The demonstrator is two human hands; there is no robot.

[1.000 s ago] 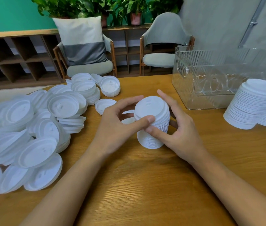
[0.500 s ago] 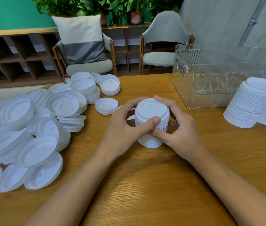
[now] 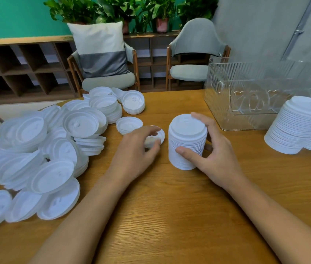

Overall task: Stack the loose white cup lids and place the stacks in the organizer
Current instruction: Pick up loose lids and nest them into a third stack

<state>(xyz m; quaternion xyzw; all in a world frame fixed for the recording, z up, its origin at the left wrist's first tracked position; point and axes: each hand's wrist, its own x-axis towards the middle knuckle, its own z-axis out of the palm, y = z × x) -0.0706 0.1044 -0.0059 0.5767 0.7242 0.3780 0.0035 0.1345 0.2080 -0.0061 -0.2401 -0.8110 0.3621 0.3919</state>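
A: Item one, centre of the light-brown wooden table (image 3: 170,216)?
B: Tall stack of white plastic cup lids (image 3: 186,141), upright, base on the wood. Right hand (image 3: 213,155) grips it, thumb on the near side, fingers curled round the far side and top rim. This is judged to steady the column while the other hand fetches.
A: Item two, 9 o'clock of that stack?
B: Single white plastic lid (image 3: 155,137), just beside the stack, whether touching I cannot tell. Left hand (image 3: 137,149) has fingers and thumb narrowed on its edges, pinching it. The hand is blurred, so the hold is read with caution. Judged the next addition.
A: Unsorted stock?
B: Heap of loose white lids (image 3: 36,149), 9 to 10 o'clock. Many pieces, overlapping, some in short partial stacks, all lying on the left hand's side for easy picking.
A: Destination?
B: Clear ribbed plastic organizer (image 3: 246,119), 1 o'clock, no lids seen inside. Two finished white lid stacks (image 3: 299,128) lean at 3 o'clock, near it but outside it, likely awaiting transfer.
A: Progress?
B: Early to middle, by my judgement: large heap unstacked, nothing yet in the organizer
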